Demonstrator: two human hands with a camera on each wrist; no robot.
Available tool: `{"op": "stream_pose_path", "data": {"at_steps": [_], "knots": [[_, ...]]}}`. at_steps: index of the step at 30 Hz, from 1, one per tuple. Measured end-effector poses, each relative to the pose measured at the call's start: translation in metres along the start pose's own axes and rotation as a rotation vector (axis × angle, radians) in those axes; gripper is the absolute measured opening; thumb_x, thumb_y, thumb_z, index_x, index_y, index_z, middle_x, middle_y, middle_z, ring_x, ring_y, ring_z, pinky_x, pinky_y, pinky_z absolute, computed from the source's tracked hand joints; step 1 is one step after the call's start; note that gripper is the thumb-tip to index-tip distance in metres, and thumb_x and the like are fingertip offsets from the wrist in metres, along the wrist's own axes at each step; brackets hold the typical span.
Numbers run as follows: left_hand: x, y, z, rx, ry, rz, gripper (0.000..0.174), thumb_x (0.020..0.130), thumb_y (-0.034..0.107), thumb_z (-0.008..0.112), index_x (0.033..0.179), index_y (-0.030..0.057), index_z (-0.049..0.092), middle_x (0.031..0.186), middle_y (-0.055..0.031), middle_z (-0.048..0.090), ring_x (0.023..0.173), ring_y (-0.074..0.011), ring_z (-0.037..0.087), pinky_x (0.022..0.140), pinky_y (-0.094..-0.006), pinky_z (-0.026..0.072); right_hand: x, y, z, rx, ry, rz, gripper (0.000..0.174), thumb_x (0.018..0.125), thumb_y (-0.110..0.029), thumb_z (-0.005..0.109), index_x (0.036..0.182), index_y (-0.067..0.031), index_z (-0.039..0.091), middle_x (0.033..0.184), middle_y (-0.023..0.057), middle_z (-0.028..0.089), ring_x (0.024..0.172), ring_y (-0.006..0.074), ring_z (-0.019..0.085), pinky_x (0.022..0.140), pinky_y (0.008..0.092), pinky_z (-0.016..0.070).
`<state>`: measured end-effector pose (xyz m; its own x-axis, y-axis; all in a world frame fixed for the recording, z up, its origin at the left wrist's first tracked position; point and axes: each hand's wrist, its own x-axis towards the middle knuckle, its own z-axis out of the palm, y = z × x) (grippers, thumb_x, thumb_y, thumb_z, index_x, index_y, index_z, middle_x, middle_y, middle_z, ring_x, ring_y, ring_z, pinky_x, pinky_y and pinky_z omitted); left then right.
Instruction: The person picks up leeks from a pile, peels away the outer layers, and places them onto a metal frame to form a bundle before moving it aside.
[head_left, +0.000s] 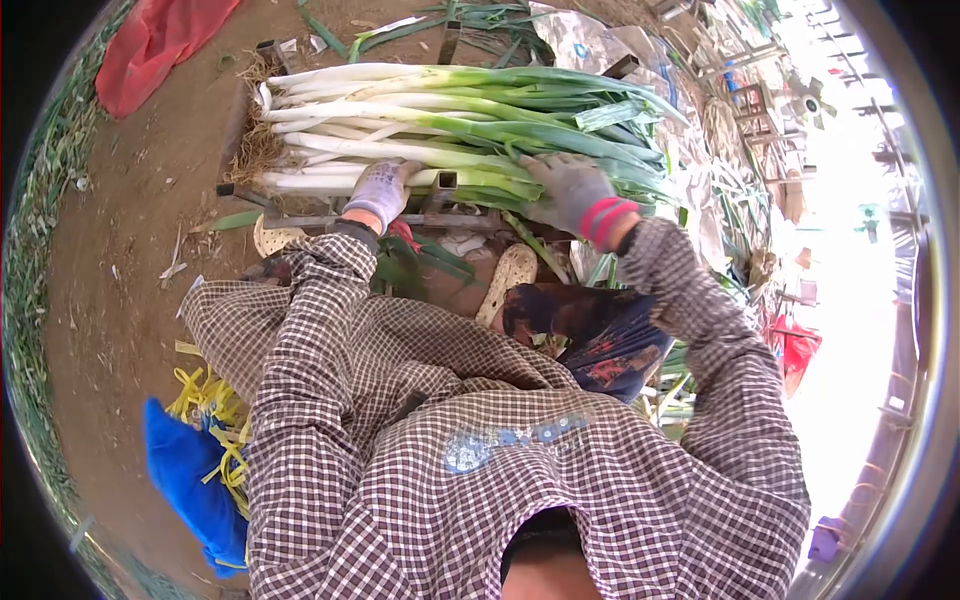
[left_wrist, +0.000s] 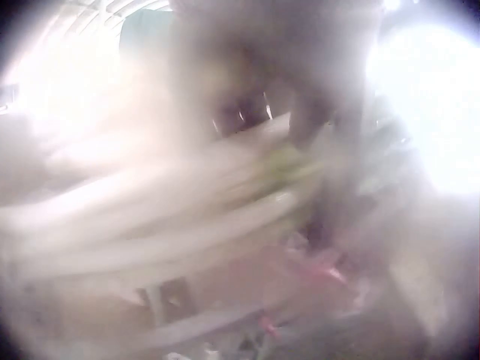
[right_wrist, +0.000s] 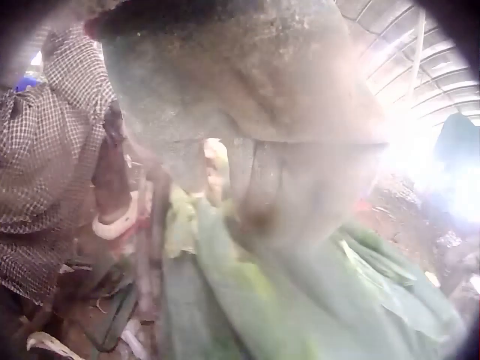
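Note:
A thick row of long green onions (head_left: pixel 400 110) lies crosswise in front of me, white stalks and roots to the left, green leaves to the right. My left hand (head_left: pixel 383 190), in a purple-grey glove, grips the near edge of the row along the white stalks. My right hand (head_left: pixel 575 192), in a grey glove with a pink-striped cuff, grips the near leaves (right_wrist: pixel 277 300), its fingers bent over them in the right wrist view. The left wrist view is badly blurred; pale stalks (left_wrist: pixel 150 240) run below the glove there.
A metal rack with upright posts (head_left: pixel 446 182) bears the green onions. Cut leaves (head_left: pixel 440 260) lie under it near my shoes (head_left: pixel 512 275). A red cloth (head_left: pixel 160 50) is at the far left, a blue bag (head_left: pixel 190 480) with yellow ties (head_left: pixel 205 395) at the near left.

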<state>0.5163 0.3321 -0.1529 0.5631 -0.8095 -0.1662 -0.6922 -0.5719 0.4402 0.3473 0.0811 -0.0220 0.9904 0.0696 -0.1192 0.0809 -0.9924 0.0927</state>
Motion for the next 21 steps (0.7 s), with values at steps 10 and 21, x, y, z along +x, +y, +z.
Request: {"op": "stream_pose_path", "data": {"at_steps": [10, 21], "knots": [[0.008, -0.007, 0.053, 0.01, 0.219, -0.017, 0.042, 0.085, 0.005, 0.051, 0.124, 0.016, 0.06, 0.117, -0.0133, 0.065, 0.11, -0.0321, 0.059, 0.099, -0.0419, 0.0443, -0.007, -0.012, 0.066, -0.026, -0.066, 0.135, 0.054, 0.08, -0.024, 0.065, 0.132, -0.0216, 0.048, 0.119, 0.0125, 0.054, 0.114, 0.0352, 0.054, 0.089, 0.0487, 0.0491], [-0.015, -0.013, 0.011, 0.17, 0.168, -0.206, 0.044, 0.082, 0.012, 0.058, 0.125, 0.0192, 0.06, 0.12, -0.0071, 0.065, 0.118, -0.0238, 0.057, 0.109, -0.0417, 0.0335, -0.006, -0.018, 0.053, -0.031, -0.045, 0.118, 0.048, 0.08, -0.024, 0.066, 0.126, -0.0192, 0.052, 0.115, 0.0125, 0.057, 0.109, 0.0351, 0.056, 0.085, 0.0482, 0.0502]]}}
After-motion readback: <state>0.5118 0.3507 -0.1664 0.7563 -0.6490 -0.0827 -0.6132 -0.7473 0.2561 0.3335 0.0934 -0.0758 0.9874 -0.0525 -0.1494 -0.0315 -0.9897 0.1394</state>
